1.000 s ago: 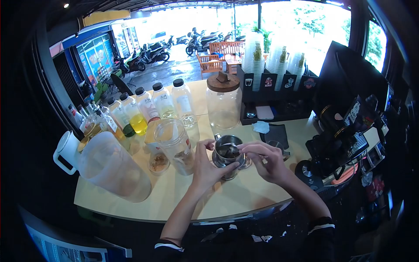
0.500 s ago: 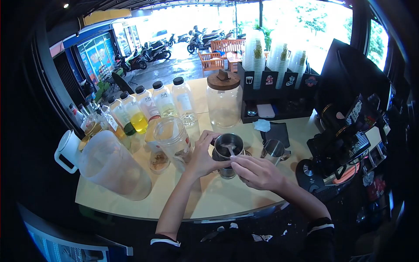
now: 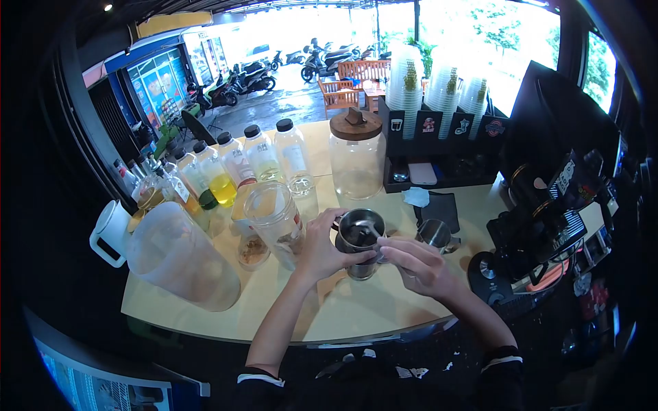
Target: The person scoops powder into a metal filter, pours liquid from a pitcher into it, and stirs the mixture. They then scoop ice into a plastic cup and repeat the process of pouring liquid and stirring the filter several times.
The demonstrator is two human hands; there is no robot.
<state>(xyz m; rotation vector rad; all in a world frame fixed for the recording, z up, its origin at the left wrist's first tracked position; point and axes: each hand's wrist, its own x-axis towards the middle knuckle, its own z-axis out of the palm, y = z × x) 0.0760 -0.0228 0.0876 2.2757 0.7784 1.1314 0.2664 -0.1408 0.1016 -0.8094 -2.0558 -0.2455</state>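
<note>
A metal cup (image 3: 361,228) stands at the middle of the counter, with dark contents inside. My left hand (image 3: 320,248) is wrapped round its left and near side. In my right hand (image 3: 418,265), pinched between the fingers, is a thin spoon (image 3: 375,231) whose lower end dips into the cup. Just right of that hand stands a second metal cup (image 3: 434,233). Left of my left hand is an open clear jar (image 3: 272,219), and a small glass with brown contents (image 3: 253,252) sits beside it.
A large frosted pitcher (image 3: 179,257) leans at the left. Capped bottles (image 3: 258,154) line the back left. A wooden-lidded jar (image 3: 357,161) stands behind the cup. Stacked plastic cups (image 3: 406,89) fill a black holder (image 3: 439,130), and a dark machine (image 3: 541,226) is at the right.
My right hand and the spoon have moved a little to the right over the cup. My left hand still holds the cup. The whole view has shifted slightly.
</note>
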